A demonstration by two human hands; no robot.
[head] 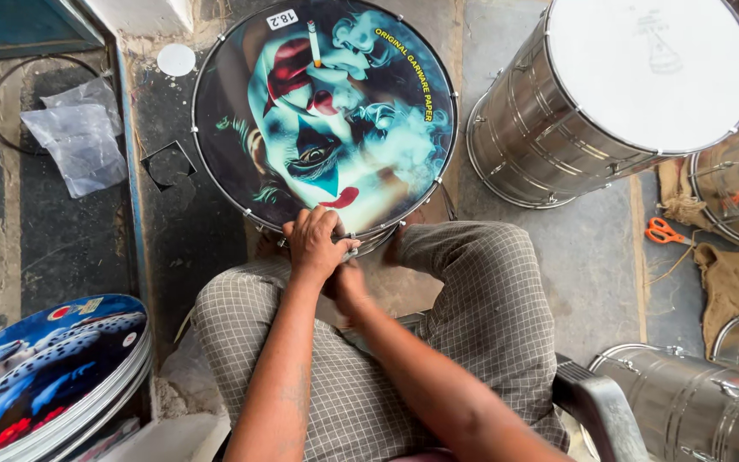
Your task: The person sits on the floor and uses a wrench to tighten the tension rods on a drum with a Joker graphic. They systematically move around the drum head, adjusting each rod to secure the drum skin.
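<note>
Leftmost: stack of printed drumheads (49,368), plastic bag (79,133). Centre: printed drum (325,115) held between the knees; left hand (314,244) curled over its near rim, right hand (348,287) tucked beneath (grip hidden, possibly a small tool). Advisable: steady the rim, turn evenly. Right: steel drum (609,94), orange scissors (665,231).

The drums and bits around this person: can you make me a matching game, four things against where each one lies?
Things:
1. printed drum head
2. orange scissors
3. clear plastic bag
4. stack of printed drum skins

Places:
A. lower left corner, beside the knee
B. on the floor at the right, by the burlap
C. at the rim under both hands, left hand on top
D. upper left, on the dark floor

Pairs: 1-C, 2-B, 3-D, 4-A
</note>
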